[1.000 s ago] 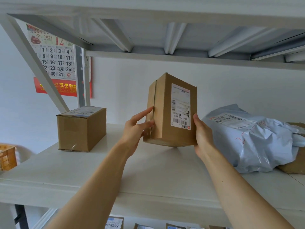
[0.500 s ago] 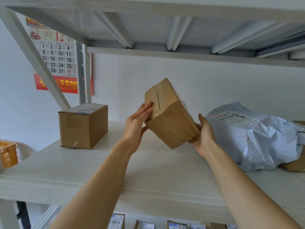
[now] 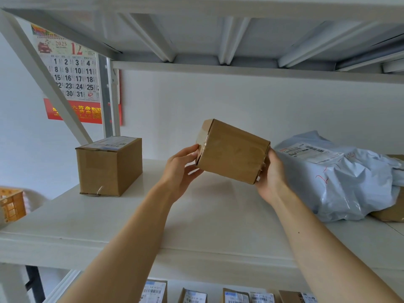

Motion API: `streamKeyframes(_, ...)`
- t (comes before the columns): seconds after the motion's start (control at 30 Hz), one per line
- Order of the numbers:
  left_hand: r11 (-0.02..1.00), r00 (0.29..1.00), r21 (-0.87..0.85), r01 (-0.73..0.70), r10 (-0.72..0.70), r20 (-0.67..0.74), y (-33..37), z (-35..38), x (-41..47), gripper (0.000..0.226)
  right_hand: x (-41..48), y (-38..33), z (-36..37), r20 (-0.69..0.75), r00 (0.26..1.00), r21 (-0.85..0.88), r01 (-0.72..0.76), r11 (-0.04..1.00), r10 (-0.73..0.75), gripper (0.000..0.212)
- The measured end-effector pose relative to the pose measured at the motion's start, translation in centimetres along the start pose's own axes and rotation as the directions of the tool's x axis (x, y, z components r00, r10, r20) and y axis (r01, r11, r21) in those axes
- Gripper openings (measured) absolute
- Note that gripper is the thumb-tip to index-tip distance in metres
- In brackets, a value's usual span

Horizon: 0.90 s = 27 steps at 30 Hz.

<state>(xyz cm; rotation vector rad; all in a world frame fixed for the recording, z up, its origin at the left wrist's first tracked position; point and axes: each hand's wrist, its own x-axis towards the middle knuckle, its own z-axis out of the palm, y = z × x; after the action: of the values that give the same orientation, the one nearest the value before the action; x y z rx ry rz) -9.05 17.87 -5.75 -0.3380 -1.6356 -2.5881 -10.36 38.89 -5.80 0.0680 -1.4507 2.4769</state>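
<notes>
At the far left, beyond the shelf's left edge, stands an orange crate [image 3: 11, 204]. A calendar [image 3: 72, 73] hangs on the wall behind the rack's slanted brace. On the shelf [image 3: 218, 219], near its back left corner, a taped cardboard box [image 3: 109, 167] sits upright with a label on its top face.

The person's left hand [image 3: 181, 171] reaches up over the front edge. Its fingers press the taped left end of a small cardboard box [image 3: 234, 152], and its thumb curls under the lower corner. This box is held in the air above the middle of the shelf. It is tilted with its left end higher, and a plain brown side faces the camera. The right hand [image 3: 271, 178] clasps the box's right end, with the thumb lying up along the edge. The other fingers are hidden behind the cardboard.

Just beside that hand, toward the shelf's right edge, a crumpled grey plastic mailer [image 3: 341, 182] lies with a printed label on top. It partly covers a brown parcel [image 3: 391, 213]. Below the front edge, labelled parcels [image 3: 192, 296] line the next level down.
</notes>
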Motion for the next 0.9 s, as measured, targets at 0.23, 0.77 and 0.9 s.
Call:
streamKeyframes(0.23, 0.973, 0.978, 0.107, 0.202, -0.196, -0.068, 0.4, -0.4, 0.0, 0.067, -0.5, -0.1, 0.3, 0.094, 0.995, -0.043, -0.017, 0.999, 0.021, 0.036)
streamKeyframes(0.77, 0.986, 0.988, 0.166, 0.02, -0.044, 0.146, 0.2, -0.3, 0.0, 0.112, -2.3, -0.5, 1.6, 0.232, 0.97, -0.354, 0.016, 0.935, 0.071, 0.072)
streamKeyframes(0.9, 0.964, 0.995, 0.258, -0.069, 0.048, 0.087, 0.2, 0.8, -0.7, 0.097, -2.6, -0.9, 2.0, 0.207, 0.978, -0.319, 0.068, 0.945, 0.0, 0.063)
